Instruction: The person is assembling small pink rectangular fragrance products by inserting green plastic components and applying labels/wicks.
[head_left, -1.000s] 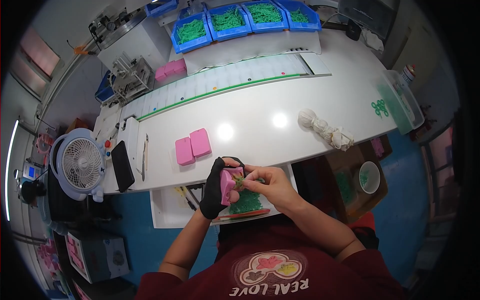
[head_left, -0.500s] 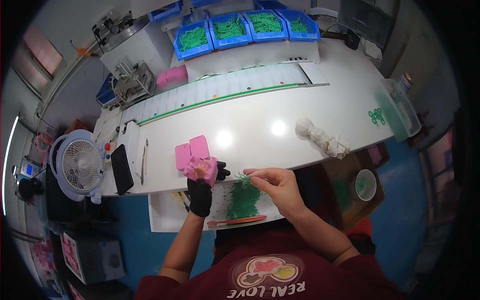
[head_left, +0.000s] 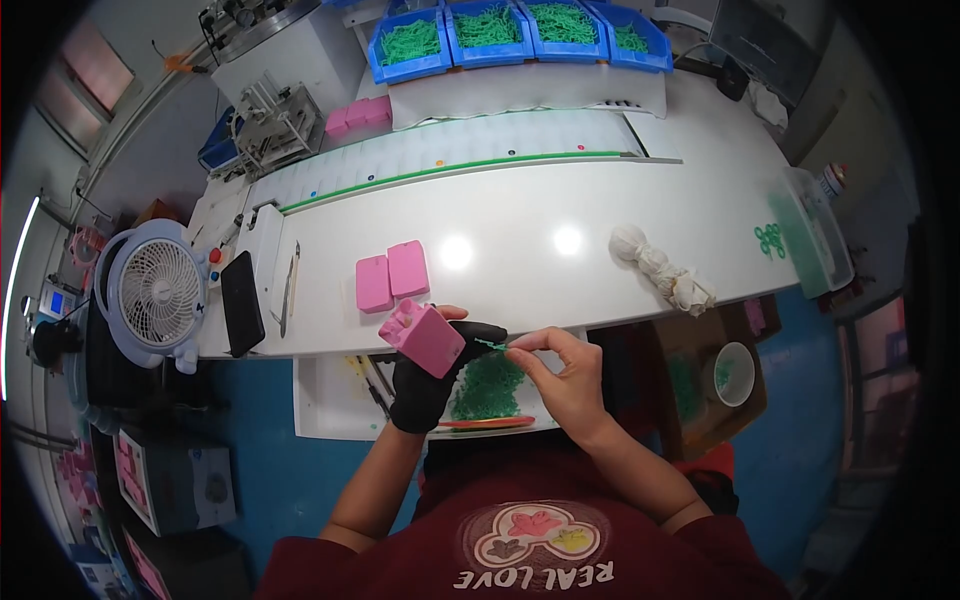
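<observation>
My left hand (head_left: 420,395), in a black glove that leaves some fingers bare, grips a pink block (head_left: 431,341) with a flat face turned up and a notched end. Close to the gloved fingertips, my right hand (head_left: 568,382) is bare and pinches a thin green piece (head_left: 497,346). Whether that piece touches the glove I cannot tell. Below both hands, a pile of small green pieces (head_left: 487,388) lies in a pulled-out white drawer (head_left: 318,395). Two more pink blocks (head_left: 375,285) rest side by side on the white table, just beyond my left hand.
Blue bins (head_left: 412,62) of green pieces line the back above a green-edged track (head_left: 470,158). On the left are a fan (head_left: 160,290), a black phone (head_left: 242,303) and tweezers (head_left: 290,290). A cloth bundle (head_left: 660,270) and green rings (head_left: 769,241) lie right. A white cup (head_left: 733,374) sits lower right.
The pink block in my left hand has turned, so its flat face now shows instead of its uneven side. My right hand's green piece now points toward the glove. The view has shifted slightly.
</observation>
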